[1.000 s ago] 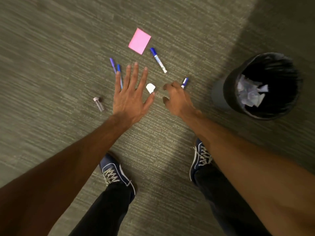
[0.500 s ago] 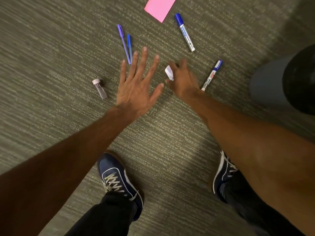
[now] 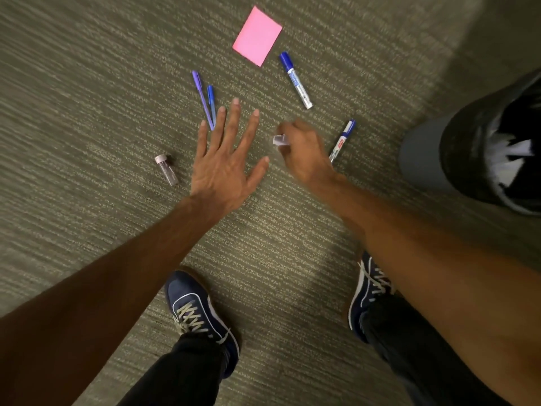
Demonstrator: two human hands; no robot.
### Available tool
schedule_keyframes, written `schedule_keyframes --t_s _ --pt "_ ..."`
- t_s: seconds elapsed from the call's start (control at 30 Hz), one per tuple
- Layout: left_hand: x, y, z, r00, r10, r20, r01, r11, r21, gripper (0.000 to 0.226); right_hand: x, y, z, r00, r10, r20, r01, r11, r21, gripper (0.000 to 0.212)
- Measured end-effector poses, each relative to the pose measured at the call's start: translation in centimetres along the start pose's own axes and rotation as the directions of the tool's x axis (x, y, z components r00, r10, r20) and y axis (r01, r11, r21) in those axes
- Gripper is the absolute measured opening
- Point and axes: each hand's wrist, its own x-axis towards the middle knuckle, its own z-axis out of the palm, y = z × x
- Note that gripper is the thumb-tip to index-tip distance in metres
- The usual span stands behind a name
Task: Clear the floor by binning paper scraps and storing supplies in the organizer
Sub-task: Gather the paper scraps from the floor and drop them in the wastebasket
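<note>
Looking down, we see the grey-green carpet (image 3: 87,83) filling the view, and we take the pink sticky pad (image 3: 257,36) as our landmark. Well to the right of the pad and nearer us stands the dark bin (image 3: 424,162), with white crumpled paper (image 3: 509,153) inside it. Our left hand (image 3: 225,168) is spread flat with fingers apart, nearer us than the pad, gripping nothing. Our right hand (image 3: 304,153), blurred, lies just right of it, curled with its fingers pinched on a small white paper scrap (image 3: 279,140). A blue-capped marker (image 3: 295,80) lies just right of the pad; a second marker (image 3: 342,140) lies farther right and nearer us. Two pens (image 3: 205,98) lie side by side, left of the pad and nearer. Farthest left sits a small clear tube (image 3: 167,169).
</note>
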Motion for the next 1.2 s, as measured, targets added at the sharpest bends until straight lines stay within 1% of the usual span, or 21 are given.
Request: schedule_keyframes --t_s 0.1,0.2,0.27,0.37,0.43,0.5,0.57,0.63,0.7,0.77,0.9,1.03,1.1,1.2 --pt "-0.5 1.8 -2.7 1.000 0.008 -0.005 -0.008 1.000 -0.020 0.074 -2.3 -0.9 -4.9 0.996 -0.021 -0.083 0.025 0.999 0.047 0.022" --pt "-1.1 3.9 -5.5 1.000 0.016 -0.020 -0.017 0.999 -0.042 0.075 -5.2 -0.5 -10.3 0.979 0.008 -0.204 0.001 0.999 0.043 0.026" --pt "-1.5 5.3 -7.1 0.999 0.034 -0.035 -0.036 0.998 -0.055 0.076 -7.4 0.5 -13.9 0.956 0.059 -0.287 -0.051 0.998 0.036 0.030" --pt "-2.0 7.4 -9.0 0.997 0.055 -0.046 -0.058 0.997 -0.054 0.077 -10.2 3.1 -18.9 0.892 0.175 -0.416 -0.176 0.984 0.036 0.037" --pt "-2.1 8.7 -9.8 0.997 0.071 -0.043 -0.073 0.996 -0.051 0.078 -11.9 5.2 -21.7 0.856 0.258 -0.449 -0.265 0.963 0.048 0.040" --pt "-2.2 10.0 -10.2 0.995 0.085 -0.046 -0.087 0.995 -0.047 0.077 -13.3 7.3 -23.8 0.830 0.340 -0.442 -0.366 0.930 0.028 0.043" --pt "-2.1 11.3 -10.4 0.994 0.093 -0.060 -0.096 0.994 -0.048 0.076 -14.5 9.3 -25.1 0.809 0.423 -0.409 -0.461 0.887 0.006 0.041" --pt "-1.6 12.6 -10.4 0.992 0.105 -0.069 -0.108 0.993 -0.039 0.076 -15.2 11.3 -25.7 0.798 0.481 -0.364 -0.521 0.853 -0.015 0.036" --pt "-1.0 13.9 -10.3 0.991 0.115 -0.063 -0.118 0.992 -0.038 0.076 -15.6 12.9 -25.7 0.805 0.504 -0.314 -0.547 0.835 -0.061 0.035" --pt "-0.2 15.2 -10.1 0.991 0.122 -0.060 -0.125 0.992 -0.037 0.076 -15.6 14.5 -25.6 0.811 0.515 -0.277 -0.557 0.825 -0.095 0.038" --pt "0.9 17.4 -9.5 0.990 0.124 -0.060 -0.126 0.992 -0.028 0.075 -14.8 16.9 -25.0 0.803 0.543 -0.244 -0.577 0.811 -0.096 0.043" --pt "1.7 18.9 -8.5 0.993 0.116 -0.036 -0.117 0.993 -0.032 0.075 -14.0 18.4 -24.8 0.833 0.525 -0.178 -0.549 0.824 -0.139 0.051" --pt "1.8 19.6 -8.3 0.994 0.109 -0.019 -0.109 0.994 -0.027 0.076 -13.7 18.6 -25.0 0.851 0.486 -0.197 -0.516 0.845 -0.144 0.051" --pt "1.8 20.3 -8.6 0.995 0.097 -0.002 -0.097 0.995 -0.022 0.076 -13.4 17.6 -25.9 0.868 0.397 -0.299 -0.440 0.894 -0.088 0.048"
